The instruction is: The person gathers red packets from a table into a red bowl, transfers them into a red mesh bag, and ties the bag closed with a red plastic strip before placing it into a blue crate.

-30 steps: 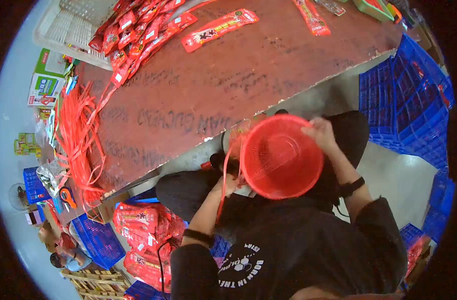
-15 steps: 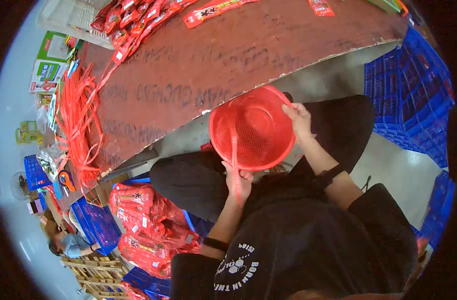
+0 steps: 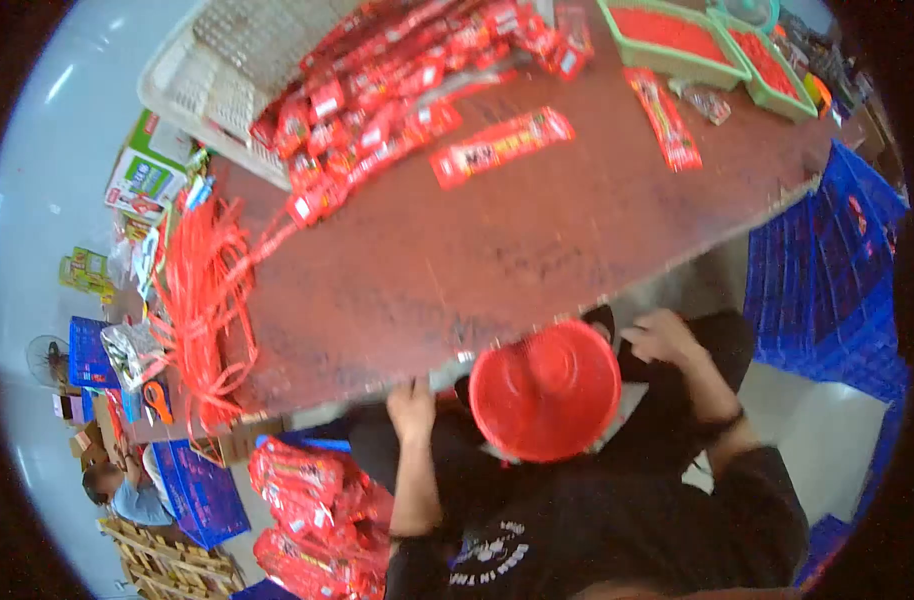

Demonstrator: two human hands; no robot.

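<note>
A red plastic basin (image 3: 545,400) rests on my lap between my thighs, just below the table edge, its open top facing me. Neither hand touches it. At the table's front edge, left of the basin, is my left hand (image 3: 411,408); its fingers are blurred and partly hidden, so their hold is unclear. To the right of the basin, above my thigh, hovers my right hand (image 3: 662,337), with loosely bent fingers and nothing visible in them. The brown table (image 3: 427,270) lies in front of me, bearing two separate red printed packets, one left (image 3: 502,148) and one right (image 3: 663,118).
A white crate (image 3: 217,75) and a heap of red packets (image 3: 377,110) occupy the table's back left. Red straps (image 3: 207,310) hang at the left. Green trays (image 3: 747,70) stand back right. Blue crates (image 3: 822,270) are right; bagged red packets (image 3: 312,500) lie left below.
Both hands have come off the basin, which now sits lower on my lap. My left hand has moved left to the table edge. The view has tilted up, showing more of the table.
</note>
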